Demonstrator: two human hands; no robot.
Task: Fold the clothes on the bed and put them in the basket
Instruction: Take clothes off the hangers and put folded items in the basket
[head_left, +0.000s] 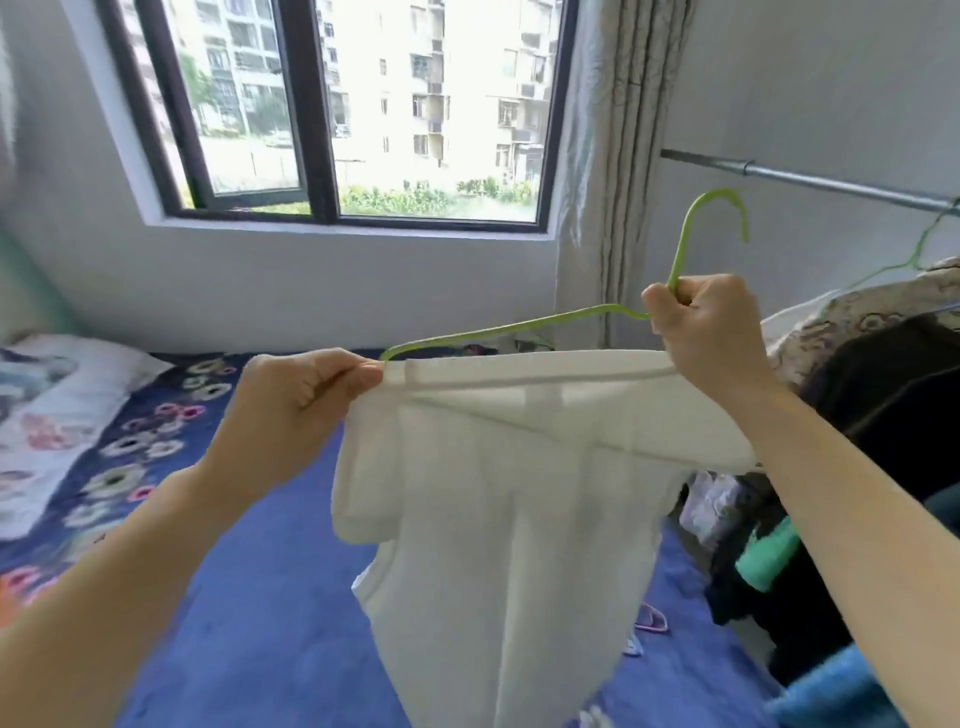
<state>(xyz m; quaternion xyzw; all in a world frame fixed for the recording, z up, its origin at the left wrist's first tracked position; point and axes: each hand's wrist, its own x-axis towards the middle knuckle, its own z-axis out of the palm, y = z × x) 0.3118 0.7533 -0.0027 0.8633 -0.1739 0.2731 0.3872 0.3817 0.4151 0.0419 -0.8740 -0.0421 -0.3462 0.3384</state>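
A white garment (498, 519) hangs in mid-air over the bed, still on a green wire hanger (524, 326). My left hand (298, 400) pinches the garment's upper left corner at the hanger's end. My right hand (701, 327) grips the hanger's neck just below the hook, with the garment's upper right edge beside it. The cloth droops down toward the blue bedspread (260, 597). No basket is in view.
A metal rail (810, 179) crosses the upper right with another green hanger (922, 249) on it. Dark and patterned clothes (883, 395) pile up at the right. A pink hanger (652, 618) lies on the bed. Pillow (57, 395) at left, window behind.
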